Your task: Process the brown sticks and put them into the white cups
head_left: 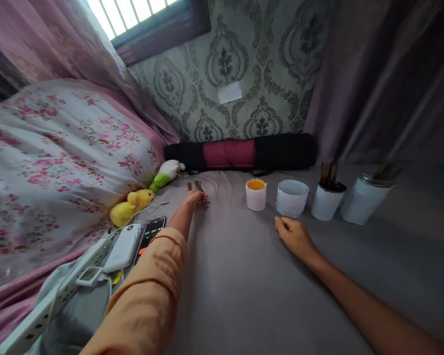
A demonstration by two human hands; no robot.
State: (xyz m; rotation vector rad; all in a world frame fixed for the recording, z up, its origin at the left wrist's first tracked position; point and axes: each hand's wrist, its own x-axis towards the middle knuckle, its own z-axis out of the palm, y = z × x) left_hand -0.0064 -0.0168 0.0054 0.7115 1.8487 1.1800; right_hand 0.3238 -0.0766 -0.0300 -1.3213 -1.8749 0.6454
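Observation:
My left hand [197, 199] reaches far forward over the grey sheet, its fingers closed around a few short brown sticks [199, 186] whose ends poke up above it. What the sticks are is too small to tell. My right hand [295, 237] rests on the sheet with curled fingers, and nothing shows in it. Just beyond it stands a wide white container [292, 199]. Left of that is a smaller white cup [256, 197] with an orange inside. To the right, a white can [327, 202] and a larger white can [366, 199] hold upright brown sticks.
A black and maroon roll-shaped bag [229, 154] lies along the patterned wall. At left are a yellow plush toy [131, 207], a green and white plush [166, 175], a phone with a timer [153, 234], a white power bank [122, 249] and a power strip [55, 296] with cables.

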